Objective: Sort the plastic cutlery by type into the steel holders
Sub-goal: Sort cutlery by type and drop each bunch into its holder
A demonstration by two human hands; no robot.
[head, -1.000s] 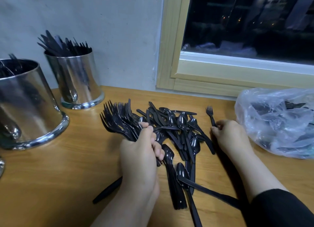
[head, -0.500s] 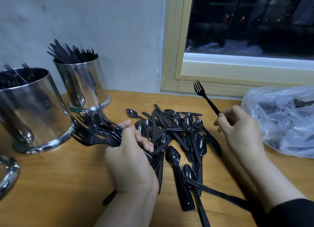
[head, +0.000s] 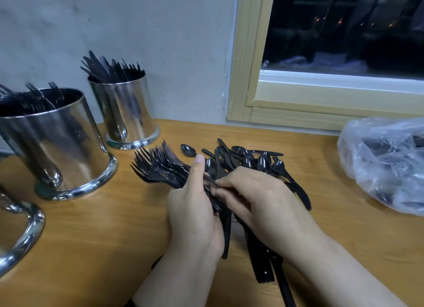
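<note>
No writing legible. Our left hand (head: pixel 195 205) clasps a fanned bundle of black forks (head: pixel 160 166), tines toward the tabletop's (head: pixel 103 238) left edge. Our right hand (head: pixel 259 201) pinches a handle against it, over the loose cutlery pile (head: pixel 252 159). Two steel holders (head: pixel 57 143) (head: pixel 126 114) stand far-left; plastic bag (head: pixel 385 159) right edge.

The right hand (head: pixel 263 199) has come across, pressing its fork into the left hand's (head: pixel 195 205) fork bundle (head: pixel 160 166).

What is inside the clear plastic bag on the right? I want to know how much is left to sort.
Through the plastic bag, dark cutlery shapes show, and one black piece pokes out at its upper right. The crinkled film blurs them, so neither type nor count can be told.
</note>
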